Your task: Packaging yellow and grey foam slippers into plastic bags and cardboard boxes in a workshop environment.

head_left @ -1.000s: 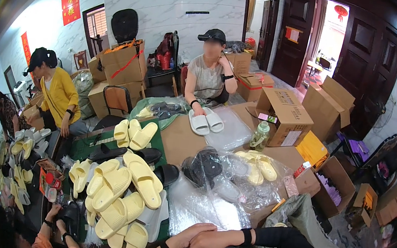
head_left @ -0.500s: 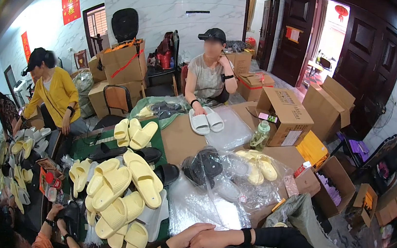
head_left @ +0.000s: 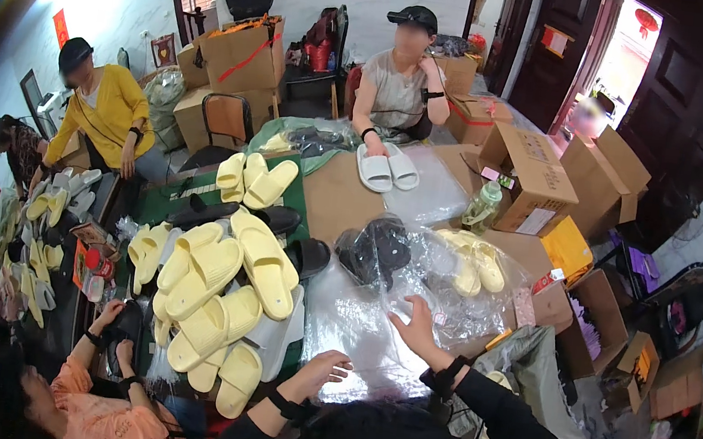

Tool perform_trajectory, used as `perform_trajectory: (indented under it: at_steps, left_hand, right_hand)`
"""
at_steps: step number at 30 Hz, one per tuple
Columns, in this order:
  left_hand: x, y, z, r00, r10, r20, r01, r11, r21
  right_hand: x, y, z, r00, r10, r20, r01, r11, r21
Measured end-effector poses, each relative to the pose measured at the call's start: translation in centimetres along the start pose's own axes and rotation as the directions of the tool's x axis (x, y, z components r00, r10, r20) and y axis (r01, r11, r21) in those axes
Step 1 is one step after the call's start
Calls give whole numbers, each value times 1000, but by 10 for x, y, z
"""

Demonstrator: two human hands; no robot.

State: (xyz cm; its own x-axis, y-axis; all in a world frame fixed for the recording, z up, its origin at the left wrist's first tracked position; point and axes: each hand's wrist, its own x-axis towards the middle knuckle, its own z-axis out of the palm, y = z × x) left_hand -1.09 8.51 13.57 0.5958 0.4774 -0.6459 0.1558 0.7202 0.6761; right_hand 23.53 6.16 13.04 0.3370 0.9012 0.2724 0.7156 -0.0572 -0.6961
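My left hand (head_left: 323, 373) hovers above the near edge of the table, empty, with its fingers loosely stretched out. To its right, my right hand (head_left: 417, 326) is raised over clear plastic sheeting (head_left: 342, 340), thumb and fingers apart and nothing in them. Dark slippers (head_left: 378, 253) lie under plastic just beyond my right hand. A yellow pair (head_left: 470, 263) sits in clear film farther right. Left of my hands is a heap of pale yellow slippers (head_left: 210, 316), the closest one (head_left: 238, 378) lying near my left wrist.
Across the table a seated person touches white slippers (head_left: 388, 168). At lower left, a person in orange handles a black slipper (head_left: 123, 332). A green bottle (head_left: 483, 205) stands beside an open carton (head_left: 528, 175). Another carton (head_left: 598, 321) and a grey sack (head_left: 536, 384) are at right.
My hands were resting one on the other and have come apart. The right one has reached forward over the plastic. My view has shifted, showing more of the person in orange.
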Motion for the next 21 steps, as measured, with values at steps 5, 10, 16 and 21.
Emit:
perform_trajectory:
  at_steps: [5, 10, 16, 21]
  left_hand:
    - [5, -2, 10, 1000, 27, -8, -25, 985, 171]
    - [18, -9, 30, 838, 536, -104, -415, 750, 515]
    - [16, 2, 39, 611, 781, -130, -581, 554, 596]
    - [26, 2, 0, 474, 795, -378, -511, 598, 617]
  right_hand:
    - [-12, 35, 22, 729, 398, 557, -547, 828, 125]
    - [-26, 22, 39, 701, 27, 713, -274, 933, 233]
    - [-54, 19, 70, 417, -214, 883, -85, 958, 273]
    - [-67, 30, 91, 178, -121, 976, -139, 979, 147]
